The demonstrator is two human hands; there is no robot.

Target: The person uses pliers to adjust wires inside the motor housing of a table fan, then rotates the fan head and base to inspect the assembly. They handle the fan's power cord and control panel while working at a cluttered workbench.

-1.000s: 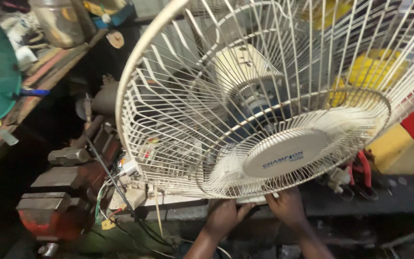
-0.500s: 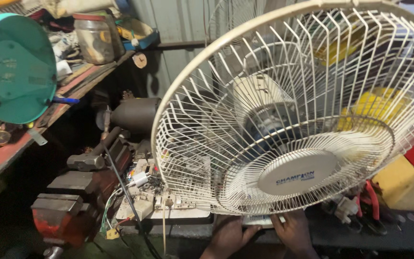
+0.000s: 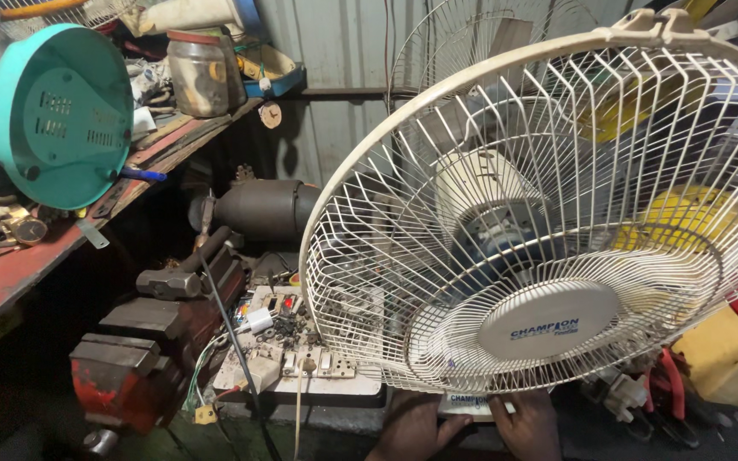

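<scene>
A round white badge (image 3: 548,319) with dark lettering sits at the fan grille's centre.

Teal round cover (image 3: 60,115) leans upright on red shelf (image 3: 10,273), far left. Grimy jar (image 3: 199,73) further back on the same shelf. Below: red bench vise (image 3: 125,358), dark motor (image 3: 266,207) behind it, switchboard (image 3: 296,350) strewn with small parts and wires.

1. I see a cream-white fan guard (image 3: 557,256) of radiating wire ribs.
2. Its hub cap (image 3: 548,320) is plain white.
3. A teal round cover (image 3: 61,115) sits left.
4. The vise (image 3: 121,376) shows chipped red paint.
</scene>
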